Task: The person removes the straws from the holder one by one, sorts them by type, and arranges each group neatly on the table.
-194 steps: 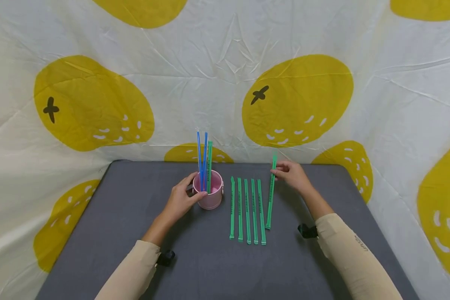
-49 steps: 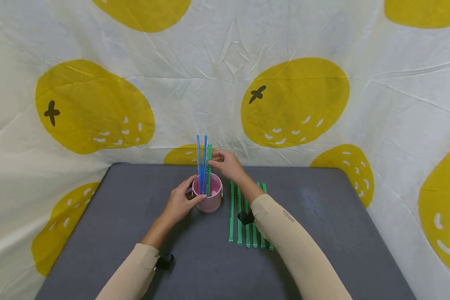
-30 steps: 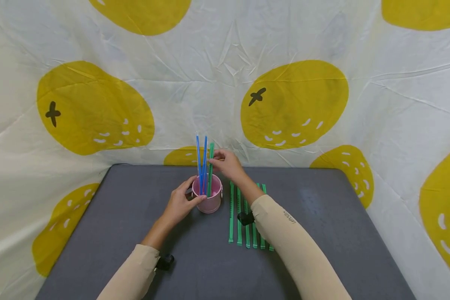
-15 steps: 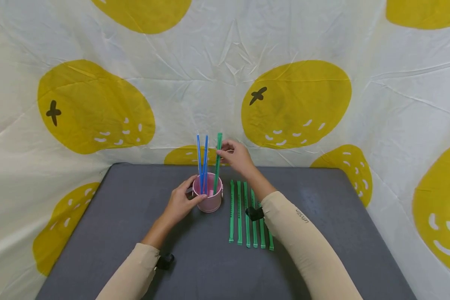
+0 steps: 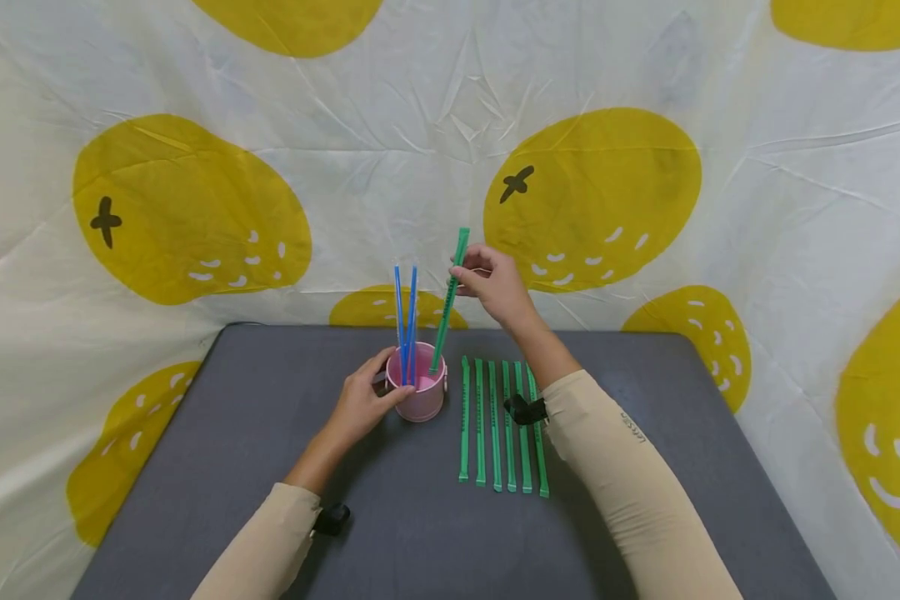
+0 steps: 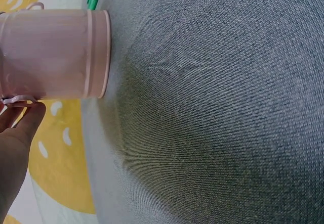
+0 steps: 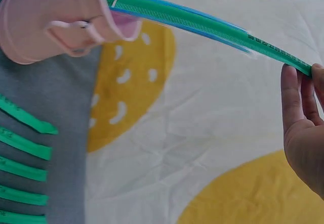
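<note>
In the head view my left hand point(image 5: 358, 402) grips the small pink bucket point(image 5: 422, 406), thumb at the front rim and fingers on its left side. Two blue straws point(image 5: 399, 312) stand in the bucket. My right hand point(image 5: 501, 287) pinches a green paper-wrapped straw point(image 5: 446, 315) near its top. That straw tilts right, its lower end still inside the bucket's mouth. The right wrist view shows the green straw point(image 7: 202, 27) reaching from the bucket point(image 7: 50, 16) to my fingertips. In the left wrist view fingers touch the bucket's point(image 6: 55, 52) side by its handle lug.
Several green wrapped straws point(image 5: 494, 433) lie side by side on the dark grey table point(image 5: 420, 533), right of the bucket. My right forearm passes over the rightmost ones. Behind the table hangs a pale cloth point(image 5: 390, 200) with yellow fruit prints.
Earlier my right hand laid a green straw at the row's right end, then took hold of the one in the bucket. Now it has drawn that straw up and right. My left hand stays put.
</note>
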`<state>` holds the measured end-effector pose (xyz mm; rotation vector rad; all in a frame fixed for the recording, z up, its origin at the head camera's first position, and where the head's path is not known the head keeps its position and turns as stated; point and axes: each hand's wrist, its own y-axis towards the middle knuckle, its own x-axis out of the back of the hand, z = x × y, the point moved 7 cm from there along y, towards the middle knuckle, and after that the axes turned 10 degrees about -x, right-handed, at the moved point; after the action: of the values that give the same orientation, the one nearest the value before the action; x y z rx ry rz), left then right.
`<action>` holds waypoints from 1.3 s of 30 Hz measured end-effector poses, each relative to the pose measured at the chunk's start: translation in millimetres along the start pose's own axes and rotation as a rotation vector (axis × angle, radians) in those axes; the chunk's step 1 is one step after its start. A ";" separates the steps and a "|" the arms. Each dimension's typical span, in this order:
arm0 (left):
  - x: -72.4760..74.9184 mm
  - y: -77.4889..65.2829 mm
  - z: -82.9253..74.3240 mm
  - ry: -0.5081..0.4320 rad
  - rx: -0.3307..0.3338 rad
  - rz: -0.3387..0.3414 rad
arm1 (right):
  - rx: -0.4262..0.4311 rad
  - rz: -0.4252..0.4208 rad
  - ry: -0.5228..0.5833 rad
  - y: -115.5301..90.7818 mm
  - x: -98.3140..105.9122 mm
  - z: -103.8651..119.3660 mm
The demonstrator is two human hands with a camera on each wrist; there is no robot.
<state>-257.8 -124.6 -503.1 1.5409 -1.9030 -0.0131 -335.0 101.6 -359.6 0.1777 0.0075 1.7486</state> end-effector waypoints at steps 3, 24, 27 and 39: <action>0.2 0.3 -0.5 0.002 -0.008 -0.003 | 0.022 -0.004 0.049 -0.4 9.2 8.1; 0.1 0.7 -1.0 0.002 0.000 -0.010 | -0.012 -0.058 0.041 -22.5 68.2 -11.5; -0.8 0.7 0.2 0.005 -0.001 -0.010 | -0.035 -0.073 0.030 -27.2 77.6 -19.6; -0.4 0.9 -0.1 0.006 -0.013 -0.015 | -0.135 -0.108 -0.114 -48.6 112.5 -62.2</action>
<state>-258.5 -123.9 -502.9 1.5451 -1.8833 -0.0279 -314.7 226.6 -413.1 0.1746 -0.1804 1.6233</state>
